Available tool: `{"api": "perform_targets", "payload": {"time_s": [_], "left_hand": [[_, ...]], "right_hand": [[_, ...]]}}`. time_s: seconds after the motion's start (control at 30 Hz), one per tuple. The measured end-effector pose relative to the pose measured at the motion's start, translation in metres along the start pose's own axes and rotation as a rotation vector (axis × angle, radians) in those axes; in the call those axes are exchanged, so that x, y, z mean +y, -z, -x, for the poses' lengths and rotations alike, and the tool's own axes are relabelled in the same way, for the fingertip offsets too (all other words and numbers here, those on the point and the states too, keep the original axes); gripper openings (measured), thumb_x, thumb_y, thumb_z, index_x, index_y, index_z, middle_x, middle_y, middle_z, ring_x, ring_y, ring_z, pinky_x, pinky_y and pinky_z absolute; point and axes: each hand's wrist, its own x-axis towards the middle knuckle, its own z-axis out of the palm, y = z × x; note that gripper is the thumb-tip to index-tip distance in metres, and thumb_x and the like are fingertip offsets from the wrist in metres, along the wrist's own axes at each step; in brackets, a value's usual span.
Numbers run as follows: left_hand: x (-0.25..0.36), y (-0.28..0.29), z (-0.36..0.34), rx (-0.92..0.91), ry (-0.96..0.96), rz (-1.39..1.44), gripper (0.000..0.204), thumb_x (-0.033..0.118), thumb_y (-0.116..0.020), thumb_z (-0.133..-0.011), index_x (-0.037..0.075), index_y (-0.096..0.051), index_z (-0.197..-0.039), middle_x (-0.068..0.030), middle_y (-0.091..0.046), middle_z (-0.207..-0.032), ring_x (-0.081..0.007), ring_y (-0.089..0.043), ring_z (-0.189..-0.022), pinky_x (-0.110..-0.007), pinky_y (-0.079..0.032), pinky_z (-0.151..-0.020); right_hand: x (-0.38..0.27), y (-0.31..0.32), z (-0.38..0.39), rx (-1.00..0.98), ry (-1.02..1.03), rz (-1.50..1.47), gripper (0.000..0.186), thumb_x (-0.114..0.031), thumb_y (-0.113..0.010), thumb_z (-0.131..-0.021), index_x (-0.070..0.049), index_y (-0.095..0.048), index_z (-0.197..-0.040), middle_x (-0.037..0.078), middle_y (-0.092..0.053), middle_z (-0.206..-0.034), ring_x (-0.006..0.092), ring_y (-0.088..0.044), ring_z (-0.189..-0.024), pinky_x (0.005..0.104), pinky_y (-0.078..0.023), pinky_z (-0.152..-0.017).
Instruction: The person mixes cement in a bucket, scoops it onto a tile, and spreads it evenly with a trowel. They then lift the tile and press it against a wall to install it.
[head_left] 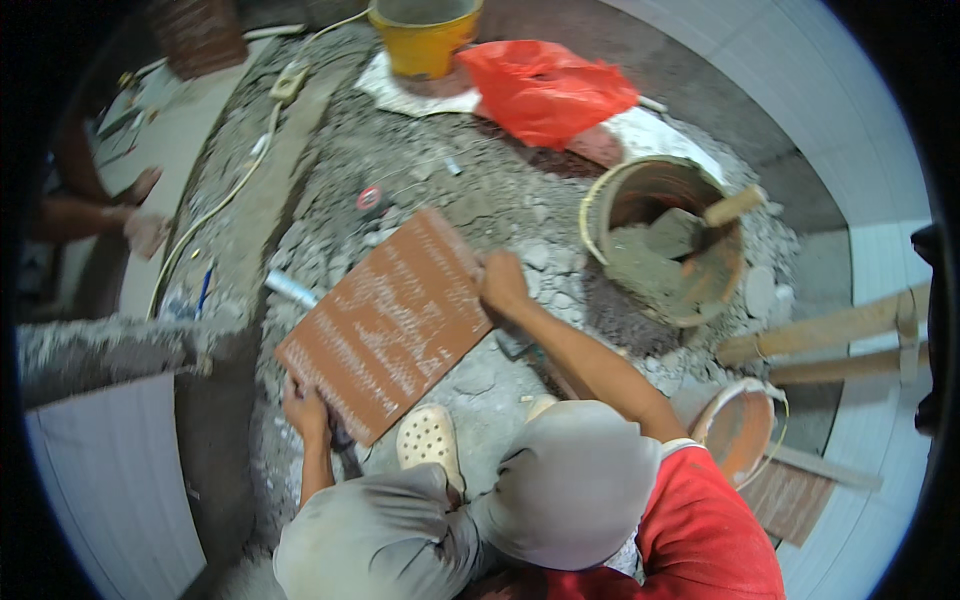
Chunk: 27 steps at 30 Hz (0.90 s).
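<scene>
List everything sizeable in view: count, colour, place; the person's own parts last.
Held tile: 1, reddish brown, centre
Other tiles: 2, brown, upper left and lower right
Mortar bucket: 1, pale rim, right
Mortar: one mass, grey, in that bucket
Trowel: 1, wooden handle, on the mortar
Far bucket: 1, yellow, top
Plastic bag: 1, red, top centre
Pail: 1, orange inside, lower right
Wooden poles: 2, tan, right
Socket block: 1, cream, upper left
Cable: 1, white, left
Other person's hand: at least 1, dusty, left
Clogs: 2, cream, bottom centre
Trouser legs: 2, grey, bottom
Sleeve: 1, red, lower right
Left hand: 1, bare, tile's lower left
Right hand: 1, bare, tile's upper right
</scene>
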Motion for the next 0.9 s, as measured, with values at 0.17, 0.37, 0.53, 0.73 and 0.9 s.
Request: {"api": "perform_targets", "payload": {"time_s": [0.17,0.37,0.53,0.73,0.9], "left_hand": [[-0.018,-0.002,-0.003,-0.004,0.291,0.133,0.036,0.027,-0.068,-0.097,-0.005,-0.063,-0.113,-0.0143,-0.069,-0.101,-0.0198,-0.064,-0.088,-0.036,-0.052,-0.08],[-0.034,-0.008,-0.022,-0.038,0.365,0.35,0.048,0.047,-0.067,-0.1,-0.001,-0.057,-0.099,-0.0117,-0.064,-0.091,-0.0177,-0.059,-0.08,-0.034,-0.051,-0.071],[-0.004,-0.019,-0.014,-0.023,0.514,0.541,0.058,0.051,-0.053,-0.105,-0.006,-0.06,-0.114,-0.013,-0.068,-0.103,-0.0217,-0.065,-0.084,-0.038,-0.054,-0.075],[0.037,-0.023,-0.006,0.05,0.489,0.603,0.065,0.054,-0.046,-0.107,-0.008,-0.06,-0.125,-0.0137,-0.069,-0.11,-0.0251,-0.068,-0.089,-0.038,-0.057,-0.077],[0.051,-0.026,-0.007,0.008,0.448,0.643,0.062,0.051,-0.046,-0.108,-0.007,-0.06,-0.124,-0.0135,-0.069,-0.11,-0.0245,-0.068,-0.088,-0.039,-0.057,-0.077]], "right_hand": [[-0.022,0.088,0.029,0.263,0.105,-0.209,0.024,-0.011,-0.064,-0.086,-0.004,-0.071,-0.108,0.023,-0.067,-0.099,0.0424,-0.064,-0.095,0.0491,-0.052,-0.083],[-0.026,0.196,0.086,0.139,0.029,-0.394,0.022,-0.018,-0.066,-0.089,-0.001,-0.071,-0.103,0.019,-0.065,-0.085,0.0359,-0.063,-0.079,0.044,-0.049,-0.073],[-0.004,0.184,0.135,-0.087,-0.06,-0.401,0.025,-0.025,-0.065,-0.092,-0.002,-0.072,-0.099,0.02,-0.072,-0.094,0.0353,-0.069,-0.087,0.0413,-0.052,-0.079],[0.018,0.152,0.185,-0.273,-0.098,-0.525,0.027,-0.026,-0.063,-0.092,-0.001,-0.071,-0.1,0.02,-0.071,-0.089,0.0343,-0.069,-0.083,0.0414,-0.052,-0.078],[0.034,0.145,0.216,-0.307,-0.179,-0.583,0.03,-0.028,-0.065,-0.093,0.0,-0.072,-0.104,0.017,-0.072,-0.091,0.0313,-0.068,-0.084,0.0394,-0.052,-0.081]]}}
